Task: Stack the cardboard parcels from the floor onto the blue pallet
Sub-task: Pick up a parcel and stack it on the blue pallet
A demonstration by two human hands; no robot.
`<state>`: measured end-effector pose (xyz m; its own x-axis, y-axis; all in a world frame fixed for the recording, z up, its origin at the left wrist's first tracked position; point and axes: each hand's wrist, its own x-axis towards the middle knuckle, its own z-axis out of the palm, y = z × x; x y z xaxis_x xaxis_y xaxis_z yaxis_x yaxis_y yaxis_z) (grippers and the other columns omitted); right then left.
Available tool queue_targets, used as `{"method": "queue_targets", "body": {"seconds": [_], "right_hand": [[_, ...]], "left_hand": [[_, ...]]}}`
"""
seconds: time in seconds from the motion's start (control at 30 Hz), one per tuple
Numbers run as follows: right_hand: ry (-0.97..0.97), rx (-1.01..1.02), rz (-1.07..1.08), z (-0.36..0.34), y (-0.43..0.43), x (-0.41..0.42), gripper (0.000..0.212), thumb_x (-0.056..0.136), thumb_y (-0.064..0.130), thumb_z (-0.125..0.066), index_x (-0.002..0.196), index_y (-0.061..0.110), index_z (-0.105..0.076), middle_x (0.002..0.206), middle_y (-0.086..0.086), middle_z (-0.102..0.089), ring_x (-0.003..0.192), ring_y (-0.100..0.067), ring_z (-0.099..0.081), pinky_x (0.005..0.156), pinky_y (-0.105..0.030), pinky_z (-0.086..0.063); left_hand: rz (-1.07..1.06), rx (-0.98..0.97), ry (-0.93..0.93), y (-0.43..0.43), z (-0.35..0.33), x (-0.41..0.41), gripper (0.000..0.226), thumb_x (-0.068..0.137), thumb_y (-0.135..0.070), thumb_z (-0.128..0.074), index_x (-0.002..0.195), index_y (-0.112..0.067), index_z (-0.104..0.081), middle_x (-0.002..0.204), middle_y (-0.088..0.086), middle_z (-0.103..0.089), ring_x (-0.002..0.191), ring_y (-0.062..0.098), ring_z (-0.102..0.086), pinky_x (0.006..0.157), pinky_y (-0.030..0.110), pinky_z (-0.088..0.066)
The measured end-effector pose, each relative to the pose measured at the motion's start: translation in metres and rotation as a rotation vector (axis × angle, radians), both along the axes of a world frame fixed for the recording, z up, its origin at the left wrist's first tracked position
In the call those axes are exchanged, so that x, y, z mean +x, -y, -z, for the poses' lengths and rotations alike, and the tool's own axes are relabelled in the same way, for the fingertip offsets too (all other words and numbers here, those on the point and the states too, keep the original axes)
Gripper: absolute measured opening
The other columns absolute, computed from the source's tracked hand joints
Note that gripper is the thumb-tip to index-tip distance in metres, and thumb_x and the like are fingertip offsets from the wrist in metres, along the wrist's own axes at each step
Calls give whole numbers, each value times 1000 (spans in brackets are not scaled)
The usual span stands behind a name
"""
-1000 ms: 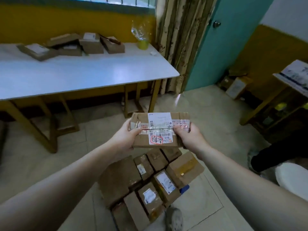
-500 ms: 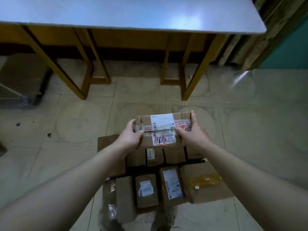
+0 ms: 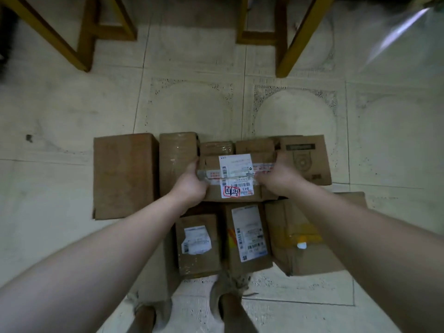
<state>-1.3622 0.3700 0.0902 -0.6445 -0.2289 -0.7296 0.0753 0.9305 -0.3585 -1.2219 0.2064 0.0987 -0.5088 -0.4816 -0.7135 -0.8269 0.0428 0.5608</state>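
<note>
The near row of parcels (image 3: 247, 234) lies packed at lower centre. Above it, mid-frame, the left hand (image 3: 189, 182) and right hand (image 3: 276, 179) each clasp an end of the taped parcel (image 3: 236, 174), over the far row (image 3: 177, 159). It is best lowered flat, edges squared, fingers out last. No blue pallet shows.

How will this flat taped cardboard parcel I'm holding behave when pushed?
Probably stiff: the flat taped cardboard parcel shows no sag between left hand and right hand. Its glossy tape may be slick. Being flat, it should slide, not tip.
</note>
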Motion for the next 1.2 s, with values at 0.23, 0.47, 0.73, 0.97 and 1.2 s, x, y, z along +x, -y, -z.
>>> {"method": "queue_targets", "body": {"seconds": [0.23,0.47,0.73,0.97,1.2], "right_hand": [[-58,-17,-5,23,15,7,58,88,26,-67,135,18,-34,122,-4,-59,101,-23,-60,83,-41,-53],[-24,-18,-80,9,12,18,82,89,31,-63,150,23,-9,140,-11,-44,115,-30,-54,91,-43,-51],[-126,2,-185,-117,37,51,81,89,44,-60,152,21,-15,153,-14,-26,135,-32,-34,105,-44,-36],[-170,-4,-271,-263,79,139,79,87,55,-55,151,25,-21,156,-6,-27,141,-27,-27,110,-49,-32],[-306,-139,-362,-375,173,266,79,84,58,-57,149,26,-26,154,-7,-29,139,-30,-31,107,-49,-36]], "left_hand": [[180,35,20,1,27,16,75,92,-14,-54,151,-25,-7,145,4,-41,127,17,-44,100,27,-38],[277,-36,71,12,15,23,76,89,-22,-60,150,-29,-14,149,6,-34,133,22,-37,106,30,-32],[353,-229,73,51,-124,57,79,88,-36,-61,149,-33,-12,158,3,-9,144,21,-11,114,39,-16],[404,-287,97,94,-277,154,77,90,-36,-59,150,-30,-11,159,4,-5,145,22,-5,115,40,-13],[309,-420,-7,177,-400,290,75,88,-37,-61,149,-29,-18,157,3,-16,144,22,-12,115,44,-19]]}}
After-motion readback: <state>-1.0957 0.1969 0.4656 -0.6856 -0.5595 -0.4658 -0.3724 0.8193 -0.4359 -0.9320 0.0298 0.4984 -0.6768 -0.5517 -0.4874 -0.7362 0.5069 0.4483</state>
